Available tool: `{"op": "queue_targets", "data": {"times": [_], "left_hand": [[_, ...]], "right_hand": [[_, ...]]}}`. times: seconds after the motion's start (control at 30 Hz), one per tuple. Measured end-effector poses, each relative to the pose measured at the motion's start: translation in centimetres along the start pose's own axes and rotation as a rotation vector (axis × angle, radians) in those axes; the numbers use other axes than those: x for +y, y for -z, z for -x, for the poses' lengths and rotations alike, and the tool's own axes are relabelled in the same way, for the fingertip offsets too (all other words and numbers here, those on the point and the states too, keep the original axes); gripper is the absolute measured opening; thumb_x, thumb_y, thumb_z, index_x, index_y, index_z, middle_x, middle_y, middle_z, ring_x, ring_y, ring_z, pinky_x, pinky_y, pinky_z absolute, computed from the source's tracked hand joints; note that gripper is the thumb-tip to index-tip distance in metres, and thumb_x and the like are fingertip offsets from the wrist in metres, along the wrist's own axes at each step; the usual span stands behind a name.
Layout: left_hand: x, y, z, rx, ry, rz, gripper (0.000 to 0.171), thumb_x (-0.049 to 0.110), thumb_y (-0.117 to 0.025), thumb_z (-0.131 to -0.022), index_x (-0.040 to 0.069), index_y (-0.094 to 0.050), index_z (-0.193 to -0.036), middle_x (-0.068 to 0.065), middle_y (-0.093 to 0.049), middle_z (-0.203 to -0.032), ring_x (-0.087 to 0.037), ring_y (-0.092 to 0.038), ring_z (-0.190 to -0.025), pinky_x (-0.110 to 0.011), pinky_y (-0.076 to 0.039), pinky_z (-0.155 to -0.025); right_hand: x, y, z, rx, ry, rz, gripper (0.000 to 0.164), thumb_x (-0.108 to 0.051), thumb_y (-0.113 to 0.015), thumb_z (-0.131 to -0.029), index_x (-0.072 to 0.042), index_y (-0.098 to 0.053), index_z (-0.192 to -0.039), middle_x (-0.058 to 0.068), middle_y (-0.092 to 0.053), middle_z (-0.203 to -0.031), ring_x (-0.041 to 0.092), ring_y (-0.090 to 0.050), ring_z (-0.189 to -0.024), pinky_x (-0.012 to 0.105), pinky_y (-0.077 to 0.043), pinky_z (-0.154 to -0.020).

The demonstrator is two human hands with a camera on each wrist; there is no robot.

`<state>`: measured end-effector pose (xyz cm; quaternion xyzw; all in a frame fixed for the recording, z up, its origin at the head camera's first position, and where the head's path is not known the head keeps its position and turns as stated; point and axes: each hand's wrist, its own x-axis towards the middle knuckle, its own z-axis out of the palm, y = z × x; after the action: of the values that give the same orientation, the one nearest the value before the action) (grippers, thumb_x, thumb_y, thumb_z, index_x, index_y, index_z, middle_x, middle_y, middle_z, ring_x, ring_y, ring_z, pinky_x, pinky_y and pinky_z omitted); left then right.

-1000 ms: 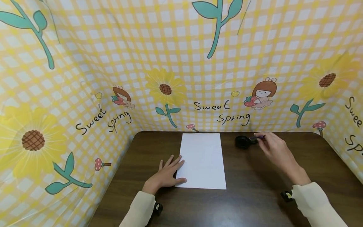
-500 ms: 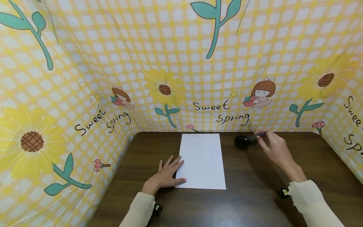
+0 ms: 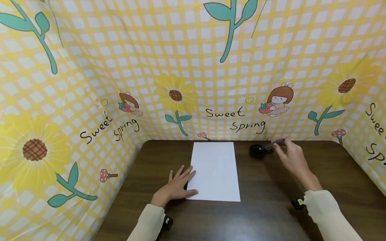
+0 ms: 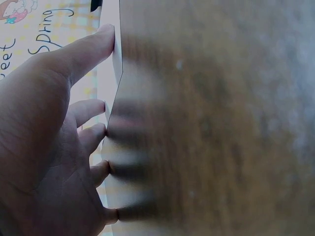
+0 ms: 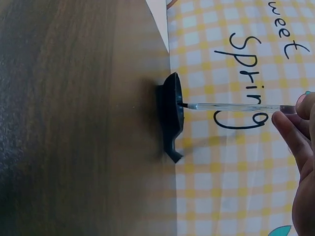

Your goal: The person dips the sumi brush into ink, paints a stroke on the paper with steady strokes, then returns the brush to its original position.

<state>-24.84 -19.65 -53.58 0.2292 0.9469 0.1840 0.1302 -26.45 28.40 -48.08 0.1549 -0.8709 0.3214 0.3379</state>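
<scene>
My right hand (image 3: 296, 160) pinches a slim brush (image 3: 268, 145) near its upper end, at the table's back right. In the right wrist view the brush (image 5: 236, 106) has a clear shaft and a dark tip. That tip meets the hollow of a small black dish (image 5: 170, 113) with a narrow tail; whether there is liquid inside I cannot tell. A sheet of white paper (image 3: 214, 172) lies upright on the table. On its left edge rests my left hand (image 3: 173, 187), with fingers spread and fingertips touching the paper.
The dark wooden table (image 3: 256, 214) has rounded back corners. Behind it and along both sides hangs a yellow checked cloth (image 3: 193, 50) with flowers and lettering. A small black device (image 3: 298, 203) sits at the right wrist, another (image 3: 167, 221) at the left.
The right hand has tilted the brush so that more of its shaft shows, and its tip now points down into the black dish. The right forearm has shifted slightly left. The left hand stays still.
</scene>
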Motion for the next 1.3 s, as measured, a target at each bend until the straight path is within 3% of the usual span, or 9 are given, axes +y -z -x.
{"op": "queue_targets", "data": {"times": [0.13, 0.3, 0.6, 0.83, 1.07, 1.3], "left_hand": [[0.0, 0.03, -0.06, 0.001, -0.001, -0.007, 0.089, 0.066, -0.066, -0.097, 0.025, -0.033, -0.169, 0.001, -0.017, -0.181, -0.039, -0.004, -0.168, -0.08, 0.003, -0.124], [0.07, 0.11, 0.01, -0.003, 0.001, -0.006, 0.09, 0.067, -0.065, -0.097, 0.025, -0.033, -0.17, 0.002, -0.017, -0.18, -0.039, -0.004, -0.168, -0.08, 0.003, -0.124], [0.13, 0.09, 0.06, -0.007, 0.005, -0.008, 0.09, 0.067, -0.066, -0.097, 0.025, -0.033, -0.17, 0.002, -0.017, -0.18, -0.039, -0.004, -0.168, -0.08, 0.003, -0.124], [0.04, 0.14, 0.01, -0.004, -0.001, -0.013, 0.09, 0.067, -0.065, -0.098, 0.025, -0.032, -0.17, 0.001, -0.016, -0.181, -0.039, -0.003, -0.168, -0.08, 0.004, -0.124], [-0.08, 0.27, 0.0, -0.009, -0.007, -0.021, 0.09, 0.068, -0.063, -0.099, 0.025, -0.03, -0.17, 0.002, -0.014, -0.181, -0.038, -0.002, -0.168, -0.078, 0.005, -0.125], [-0.05, 0.18, 0.11, -0.017, -0.003, -0.01, 0.09, 0.068, -0.064, -0.098, 0.025, -0.031, -0.17, 0.001, -0.016, -0.181, -0.038, -0.002, -0.168, -0.079, 0.005, -0.125]], "right_hand": [[0.33, -0.3, 0.19, -0.001, -0.018, -0.017, 0.019, 0.003, -0.071, -0.1, 0.0, -0.066, -0.118, 0.015, -0.077, -0.112, 0.026, -0.074, -0.094, -0.005, -0.042, -0.076], [0.6, -0.59, 0.43, -0.015, -0.036, -0.02, 0.019, 0.002, -0.07, -0.1, -0.001, -0.065, -0.119, 0.015, -0.078, -0.113, 0.036, -0.074, -0.094, -0.004, -0.042, -0.074], [0.76, -0.86, 0.63, -0.04, -0.092, -0.006, 0.019, -0.001, -0.069, -0.102, -0.001, -0.064, -0.121, 0.018, -0.077, -0.112, 0.035, -0.074, -0.093, -0.004, -0.041, -0.073], [0.73, -0.93, 0.43, -0.053, -0.113, -0.034, 0.018, -0.004, -0.066, -0.105, -0.001, -0.063, -0.123, 0.017, -0.076, -0.112, 0.01, -0.072, -0.088, -0.003, -0.044, -0.074], [0.78, -0.91, 0.19, -0.059, -0.141, -0.133, 0.018, -0.001, -0.058, -0.107, 0.004, -0.059, -0.125, 0.02, -0.073, -0.116, 0.016, -0.074, -0.088, -0.001, -0.048, -0.077], [0.85, -1.09, 0.4, -0.065, -0.161, -0.187, 0.017, -0.005, -0.057, -0.109, 0.005, -0.058, -0.124, 0.022, -0.072, -0.115, -0.013, -0.063, -0.091, 0.0, -0.049, -0.079]]}}
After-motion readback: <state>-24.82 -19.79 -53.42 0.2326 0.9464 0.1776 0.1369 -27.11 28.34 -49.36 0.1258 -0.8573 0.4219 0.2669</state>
